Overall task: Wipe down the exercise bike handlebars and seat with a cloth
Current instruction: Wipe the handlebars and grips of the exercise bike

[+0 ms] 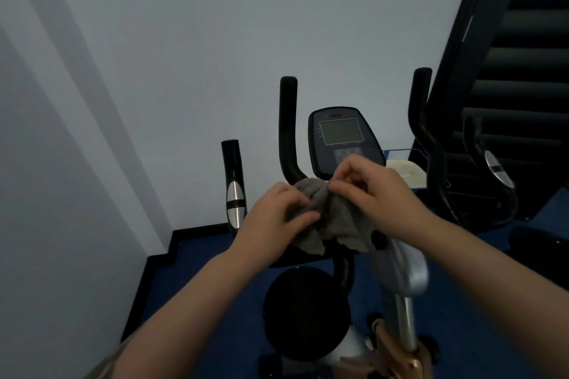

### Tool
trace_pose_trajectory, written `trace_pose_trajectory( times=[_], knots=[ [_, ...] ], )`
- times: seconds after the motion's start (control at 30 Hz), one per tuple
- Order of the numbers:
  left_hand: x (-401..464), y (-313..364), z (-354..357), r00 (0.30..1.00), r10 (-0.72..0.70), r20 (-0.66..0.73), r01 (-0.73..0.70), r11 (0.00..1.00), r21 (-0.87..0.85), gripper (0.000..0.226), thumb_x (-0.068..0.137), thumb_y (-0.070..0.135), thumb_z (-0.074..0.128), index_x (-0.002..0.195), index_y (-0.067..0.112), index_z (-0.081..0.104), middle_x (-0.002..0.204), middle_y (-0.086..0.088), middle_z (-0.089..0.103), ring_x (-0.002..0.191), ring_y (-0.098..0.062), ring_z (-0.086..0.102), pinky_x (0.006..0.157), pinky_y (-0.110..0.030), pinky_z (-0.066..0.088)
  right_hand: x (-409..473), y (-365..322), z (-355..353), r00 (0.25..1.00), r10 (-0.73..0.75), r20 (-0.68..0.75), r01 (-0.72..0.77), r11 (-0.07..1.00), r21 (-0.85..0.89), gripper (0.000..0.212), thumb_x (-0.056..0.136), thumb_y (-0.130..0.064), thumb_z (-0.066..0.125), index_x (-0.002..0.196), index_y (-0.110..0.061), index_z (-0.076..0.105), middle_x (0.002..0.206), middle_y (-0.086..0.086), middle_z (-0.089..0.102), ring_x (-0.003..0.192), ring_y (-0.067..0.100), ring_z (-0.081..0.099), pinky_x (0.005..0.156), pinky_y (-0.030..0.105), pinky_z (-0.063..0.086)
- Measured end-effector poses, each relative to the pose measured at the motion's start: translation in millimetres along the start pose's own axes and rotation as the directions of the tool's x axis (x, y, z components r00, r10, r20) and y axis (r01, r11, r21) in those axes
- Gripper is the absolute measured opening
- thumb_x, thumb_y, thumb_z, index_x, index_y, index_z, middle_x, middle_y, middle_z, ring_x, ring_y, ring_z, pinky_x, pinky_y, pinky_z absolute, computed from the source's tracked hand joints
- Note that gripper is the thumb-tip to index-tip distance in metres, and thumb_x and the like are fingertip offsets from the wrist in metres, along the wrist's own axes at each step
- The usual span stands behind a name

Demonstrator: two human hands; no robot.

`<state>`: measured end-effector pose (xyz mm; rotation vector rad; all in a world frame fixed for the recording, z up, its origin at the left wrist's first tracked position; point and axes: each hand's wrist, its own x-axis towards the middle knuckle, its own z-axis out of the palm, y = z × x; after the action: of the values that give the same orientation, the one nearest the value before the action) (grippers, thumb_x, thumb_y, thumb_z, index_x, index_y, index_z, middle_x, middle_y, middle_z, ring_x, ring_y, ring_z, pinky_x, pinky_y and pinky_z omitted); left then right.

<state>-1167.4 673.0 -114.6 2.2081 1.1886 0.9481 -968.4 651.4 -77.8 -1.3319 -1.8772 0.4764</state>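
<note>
I see both hands bunching the grey cloth [331, 214] over the exercise bike's handlebars [288, 129], just below the console [341, 138]. My left hand [278, 218] and right hand [377, 194] pinch its folds with curled fingers.

Both bare forearms reach forward and converge at centre. Left hand [278, 212]: palm down, fingers curled, thumb and fingertips pinching the grey cloth [332, 215]. Right hand [374, 194]: slightly higher, knuckles up, fingers bent, pinching the same cloth at its top edge. The hands are close together, not touching.
</note>
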Motion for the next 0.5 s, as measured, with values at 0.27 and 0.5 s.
trace_pose_trajectory(
  times=[0.27,0.5],
  knots=[
    [22,35,-43,0.932,-0.109,-0.345,0.007,0.960,-0.282,0.012,0.084,0.025,0.075,0.073,0.029,0.069,0.066,0.012,0.068,0.062,0.000,0.061,0.061,-0.012,0.046,29,-25,-5,0.966,0.177,-0.188,-0.195,0.977,-0.082,0.019,0.092,-0.044,0.058,0.084,-0.027,0.058,0.072,-0.005,0.063,0.067,0.009,0.057,0.056,0.028,0.042],
    [-24,46,-10,1.000,-0.010,0.023,0.012,0.998,-0.068,0.039,0.089,0.034,0.066,0.128,0.033,0.061,0.117,0.017,0.065,0.103,0.005,0.059,0.093,-0.025,0.050,20,-20,10,0.841,0.505,0.193,-0.497,0.582,0.643,0.022,0.091,-0.040,0.062,0.093,-0.019,0.067,0.084,0.000,0.074,0.063,0.011,0.068,0.053,0.024,0.053]
  ],
)
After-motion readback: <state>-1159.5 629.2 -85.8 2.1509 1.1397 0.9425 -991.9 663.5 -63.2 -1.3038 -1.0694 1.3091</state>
